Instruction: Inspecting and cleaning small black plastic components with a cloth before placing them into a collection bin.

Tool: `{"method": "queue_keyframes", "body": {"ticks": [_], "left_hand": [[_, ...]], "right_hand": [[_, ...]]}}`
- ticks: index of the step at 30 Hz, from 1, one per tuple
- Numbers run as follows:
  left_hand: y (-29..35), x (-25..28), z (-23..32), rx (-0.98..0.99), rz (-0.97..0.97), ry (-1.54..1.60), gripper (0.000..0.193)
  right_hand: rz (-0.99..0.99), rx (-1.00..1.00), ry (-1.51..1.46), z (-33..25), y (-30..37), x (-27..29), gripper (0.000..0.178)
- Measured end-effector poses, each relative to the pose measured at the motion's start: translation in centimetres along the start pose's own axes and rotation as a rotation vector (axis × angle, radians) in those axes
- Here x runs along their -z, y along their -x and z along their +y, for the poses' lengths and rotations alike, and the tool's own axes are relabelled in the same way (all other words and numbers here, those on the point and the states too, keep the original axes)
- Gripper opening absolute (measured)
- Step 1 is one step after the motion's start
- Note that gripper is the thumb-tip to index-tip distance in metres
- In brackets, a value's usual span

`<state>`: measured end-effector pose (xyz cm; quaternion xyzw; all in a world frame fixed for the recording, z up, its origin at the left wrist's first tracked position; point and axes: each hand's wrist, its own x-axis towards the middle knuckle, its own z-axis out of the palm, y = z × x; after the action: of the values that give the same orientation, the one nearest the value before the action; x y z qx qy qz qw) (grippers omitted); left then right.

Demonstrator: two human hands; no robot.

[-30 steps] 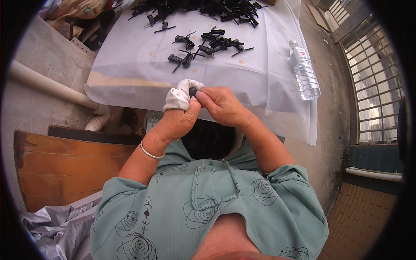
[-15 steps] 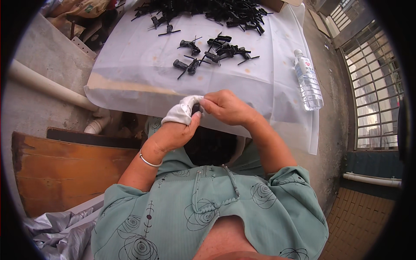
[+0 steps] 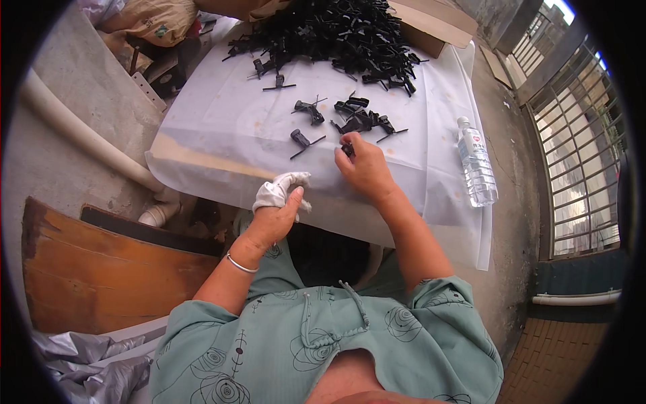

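My right hand (image 3: 367,168) is over the near part of the white-covered table (image 3: 222,128), its thumb and fingers closed on a small black plastic part (image 3: 347,149) with most of it hidden. Close beyond the fingertips lies a small cluster of black plastic parts (image 3: 360,120) with thin stems. One loose part (image 3: 301,139) rests to the left of that hand, and another (image 3: 311,112) lies farther back. At the table's front edge is my left hand (image 3: 277,202), wearing a white glove over the fingers. Its fingers curve apart from the bare thumb, with nothing visible between them.
A large heap of similar black parts (image 3: 330,40) covers the table's far side, beside a cardboard box (image 3: 434,27). Near the right edge stands a clear water bottle (image 3: 476,165), lying along the cover. A wooden board (image 3: 108,269) and a pale pipe (image 3: 87,135) are at the left.
The hands were together at the table's front edge, around something small and dark. My right hand has moved off, forward and right, to the black parts; my left fingers have opened.
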<state>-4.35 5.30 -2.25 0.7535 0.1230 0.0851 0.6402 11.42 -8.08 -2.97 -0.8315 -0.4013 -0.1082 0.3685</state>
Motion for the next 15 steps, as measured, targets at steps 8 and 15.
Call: {"method": "queue_keyframes", "body": {"ticks": [8,15], "left_hand": [[-0.8,-1.1,3.2,0.061,-0.291,0.334,0.024],[0.9,-2.1,4.1,0.165,-0.43,0.674,0.023]], "right_hand": [[-0.559,-0.186,-0.989,-4.5,3.2,6.6,0.011],[-0.134,-0.119,-0.704,-5.3,4.8,5.8,0.015]]}}
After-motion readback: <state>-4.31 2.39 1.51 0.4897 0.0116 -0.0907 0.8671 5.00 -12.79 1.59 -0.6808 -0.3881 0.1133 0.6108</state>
